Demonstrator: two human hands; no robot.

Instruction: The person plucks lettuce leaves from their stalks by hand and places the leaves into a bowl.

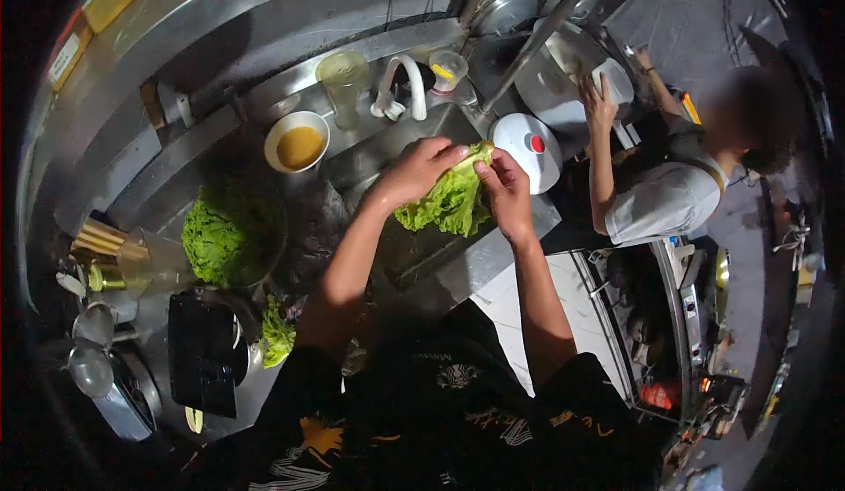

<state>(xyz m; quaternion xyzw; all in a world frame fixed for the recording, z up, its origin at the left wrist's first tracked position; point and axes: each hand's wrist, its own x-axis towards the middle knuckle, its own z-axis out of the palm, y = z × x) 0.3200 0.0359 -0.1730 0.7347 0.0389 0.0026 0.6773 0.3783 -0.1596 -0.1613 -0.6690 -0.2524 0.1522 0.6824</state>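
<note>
Over the sink, a green lettuce leaf hangs between my two hands. My left hand is closed on the leaf's upper left side, thumb near its top edge. On the other side, my right hand pinches the leaf by its top right edge. The leaf's frilly end hangs down over the basin. Behind the hands stands a white curved faucet. More lettuce is heaped in a dark bowl to the left, and loose lettuce pieces lie nearer to me.
A bowl of brownish liquid and a clear pitcher stand behind the sink. A white lid with a red knob is at the sink's right. Further right, a co-worker reaches toward a white container. Ladles and a black tray are left.
</note>
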